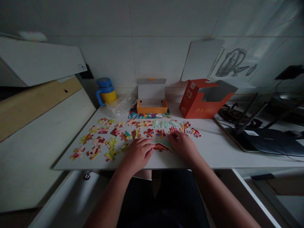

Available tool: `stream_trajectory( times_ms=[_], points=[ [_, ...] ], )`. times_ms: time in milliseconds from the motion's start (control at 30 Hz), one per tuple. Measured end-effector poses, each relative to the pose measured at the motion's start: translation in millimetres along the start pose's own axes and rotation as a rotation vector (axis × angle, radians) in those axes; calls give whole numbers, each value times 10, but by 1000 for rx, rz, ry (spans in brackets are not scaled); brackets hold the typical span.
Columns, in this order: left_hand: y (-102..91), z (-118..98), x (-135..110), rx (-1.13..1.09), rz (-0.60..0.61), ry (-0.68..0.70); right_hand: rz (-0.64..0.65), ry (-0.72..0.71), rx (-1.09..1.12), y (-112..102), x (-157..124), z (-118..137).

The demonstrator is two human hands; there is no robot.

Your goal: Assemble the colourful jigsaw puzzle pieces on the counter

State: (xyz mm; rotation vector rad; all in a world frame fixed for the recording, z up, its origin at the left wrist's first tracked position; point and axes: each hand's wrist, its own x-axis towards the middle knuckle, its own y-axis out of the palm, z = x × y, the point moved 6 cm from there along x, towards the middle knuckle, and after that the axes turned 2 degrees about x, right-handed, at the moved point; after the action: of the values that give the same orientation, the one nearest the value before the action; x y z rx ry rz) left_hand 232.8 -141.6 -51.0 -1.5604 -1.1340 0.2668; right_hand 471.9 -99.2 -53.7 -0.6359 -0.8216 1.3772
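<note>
Between my hands lies a joined section of jigsaw puzzle (163, 146), pale green with a red roof shape. My left hand (139, 154) rests palm down at its left edge, fingers stretched out and touching it. At its upper right, my right hand (184, 144) is curled with the fingertips pinched together on a puzzle piece that they mostly hide. Several red puzzle pieces (196, 132) lie just beyond my right hand. Loose green and yellow puzzle pieces (111, 153) are spread to the left of my left hand. More puzzle pieces (160, 124) form rows farther back.
Behind the pieces stands an open orange box (152, 110) on a colourful printed sheet (133, 114). A clear plastic tray (122, 105) and a blue and yellow jug (106, 91) stand back left. A red-orange carton (201, 101) is back right, beside a gas stove (234, 113).
</note>
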Motion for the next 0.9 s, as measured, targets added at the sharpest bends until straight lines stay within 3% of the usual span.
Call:
stream_trajectory(
  times_ms=[133, 333, 600, 900],
  points=[
    [-14, -13, 11, 23, -2, 1, -18, -56, -178, 29, 460, 304],
    [-26, -4, -9, -9, -24, -16, 35, -123, -304, 355, 1003, 548],
    [-24, -3, -12, -14, -24, -22, 27, -138, -202, 485, 1132, 402],
    [-69, -15, 15, -18, -5, -38, -131, -113, 166, 185, 1238, 113]
  ],
)
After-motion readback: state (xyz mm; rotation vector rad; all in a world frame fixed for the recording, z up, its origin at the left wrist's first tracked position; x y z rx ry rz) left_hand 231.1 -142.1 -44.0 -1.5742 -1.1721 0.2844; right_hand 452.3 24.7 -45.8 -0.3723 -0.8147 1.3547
